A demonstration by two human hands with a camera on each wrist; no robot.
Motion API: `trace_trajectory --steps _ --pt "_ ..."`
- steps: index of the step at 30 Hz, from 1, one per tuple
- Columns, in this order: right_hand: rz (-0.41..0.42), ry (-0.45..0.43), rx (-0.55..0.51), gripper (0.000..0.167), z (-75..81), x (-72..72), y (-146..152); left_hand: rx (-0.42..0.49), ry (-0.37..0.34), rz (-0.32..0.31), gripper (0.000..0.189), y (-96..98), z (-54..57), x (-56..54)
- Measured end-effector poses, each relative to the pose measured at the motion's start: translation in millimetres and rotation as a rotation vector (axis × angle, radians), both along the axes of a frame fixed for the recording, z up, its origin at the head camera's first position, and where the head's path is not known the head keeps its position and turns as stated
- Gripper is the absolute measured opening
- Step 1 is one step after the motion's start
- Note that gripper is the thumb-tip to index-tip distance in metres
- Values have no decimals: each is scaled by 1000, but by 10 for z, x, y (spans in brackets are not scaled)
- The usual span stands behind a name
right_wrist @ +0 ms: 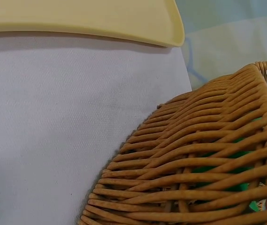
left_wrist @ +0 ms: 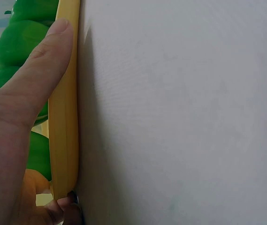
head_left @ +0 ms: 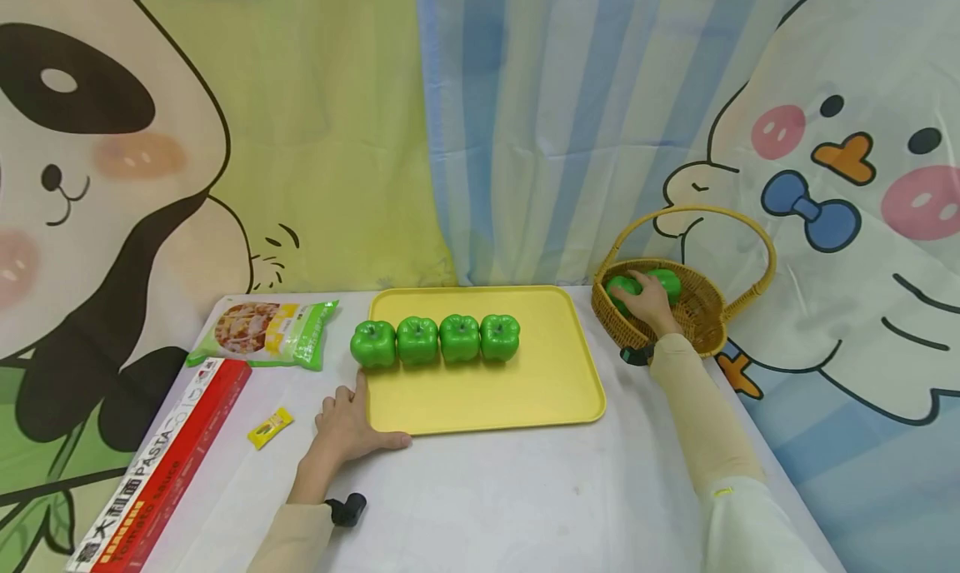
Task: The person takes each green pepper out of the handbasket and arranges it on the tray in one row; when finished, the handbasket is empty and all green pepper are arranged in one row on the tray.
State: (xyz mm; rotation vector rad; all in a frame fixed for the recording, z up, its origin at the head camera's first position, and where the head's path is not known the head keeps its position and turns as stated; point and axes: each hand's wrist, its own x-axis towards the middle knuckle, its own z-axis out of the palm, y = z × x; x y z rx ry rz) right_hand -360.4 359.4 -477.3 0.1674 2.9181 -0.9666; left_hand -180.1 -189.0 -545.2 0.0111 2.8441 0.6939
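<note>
In the head view, a row of several glossy green bell peppers (head_left: 459, 338) stands on a yellow tray (head_left: 487, 398), the leftmost at its left edge. My left hand (head_left: 348, 427) rests at the tray's front left corner, thumb stretched along the front edge; the left wrist view shows the thumb (left_wrist: 53, 54) against the rim. My right hand (head_left: 651, 302) reaches into a wicker basket (head_left: 701, 311) and grips a green bell pepper (head_left: 619, 288), partly covered by the fingers. Beside it lies another pepper (head_left: 666, 283). The right wrist view shows mostly basket wall (right_wrist: 194, 159).
Left of the tray lie a green and white food bag (head_left: 262, 331), a long red and white pasta box (head_left: 165, 465) and a small yellow packet (head_left: 270, 428). The basket's tall handle (head_left: 693, 210) arches above its opening. Printed curtains hang behind the white table (head_left: 487, 506).
</note>
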Motion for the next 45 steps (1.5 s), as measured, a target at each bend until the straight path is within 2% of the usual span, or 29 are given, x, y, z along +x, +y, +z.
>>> trace_trajectory --steps 9,18,26,32,38,45 --pt "21 16 58 83 -81 19 59 2 -11 3 154 1 -20 -8" --pt "14 31 55 86 -97 15 88 -3 0 1 154 4 -16 -14" --pt "-14 89 44 83 -78 100 123 -9 7 -3 154 5 -14 -2" --pt "-14 141 64 82 -16 166 184 -8 7 -2 154 -1 -14 1" --pt "-36 208 38 79 86 266 204 -13 6 -1 154 -2 -13 2" --pt "-72 199 1 83 228 387 200 3 -1 4 154 4 -10 9"
